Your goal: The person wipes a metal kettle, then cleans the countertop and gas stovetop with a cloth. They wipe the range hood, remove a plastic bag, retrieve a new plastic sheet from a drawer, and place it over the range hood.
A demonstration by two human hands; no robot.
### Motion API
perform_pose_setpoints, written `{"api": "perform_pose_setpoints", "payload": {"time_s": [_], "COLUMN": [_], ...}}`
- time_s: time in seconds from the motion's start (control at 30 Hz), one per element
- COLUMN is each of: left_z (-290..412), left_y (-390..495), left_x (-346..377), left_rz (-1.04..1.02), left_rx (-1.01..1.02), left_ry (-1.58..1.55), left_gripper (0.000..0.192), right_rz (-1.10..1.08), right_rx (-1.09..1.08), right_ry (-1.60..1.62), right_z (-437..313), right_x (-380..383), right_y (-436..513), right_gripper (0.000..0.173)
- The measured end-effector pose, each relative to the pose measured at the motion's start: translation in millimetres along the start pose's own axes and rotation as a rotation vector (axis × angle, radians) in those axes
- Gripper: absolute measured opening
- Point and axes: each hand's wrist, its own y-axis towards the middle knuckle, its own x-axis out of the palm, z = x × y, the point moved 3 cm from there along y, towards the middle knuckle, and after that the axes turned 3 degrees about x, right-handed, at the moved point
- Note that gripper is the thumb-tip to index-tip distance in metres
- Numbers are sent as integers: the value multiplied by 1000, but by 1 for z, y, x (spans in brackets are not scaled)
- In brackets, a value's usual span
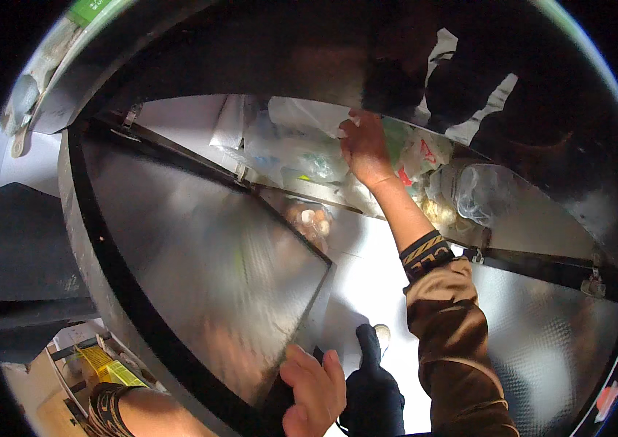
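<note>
My right hand (364, 147) reaches into a cabinet under a dark countertop, its fingers at a whitish plastic bag (309, 117); whether they grip it cannot be told. Around it lie more clear bags and a bag with red print (423, 153). To the right stands a clear plastic container (475, 191). My left hand (314, 385) is low in the view, fingers apart, beside the edge of the left cabinet door (205, 251), which stands open. Its palm side is partly hidden, and nothing shows in it.
The right cabinet door (538, 338) also stands open. A bag of round brownish items (309, 217) shows past the left door. At lower left is an open box (52, 377) with yellow packets. A foot in a light shoe (382, 336) is on the bright floor.
</note>
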Motion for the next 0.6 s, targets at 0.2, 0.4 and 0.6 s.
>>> {"api": "perform_pose_setpoints", "payload": {"time_s": [0.2,0.4,0.6], "left_z": [-24,-47,-85], "left_y": [5,56,73], "left_x": [11,7,-38], "left_rz": [485,355,503], "left_rx": [318,335,99], "left_ry": [267,-31,-925], "left_gripper": [23,25,19], "right_rz": [-9,7,-2], "right_rx": [189,410,541], "right_ry": [-39,467,386], "right_z": [-8,-90,-194], "right_x": [-119,-287,-443], "right_y": [2,-67,-118], "right_gripper": [23,15,13]}}
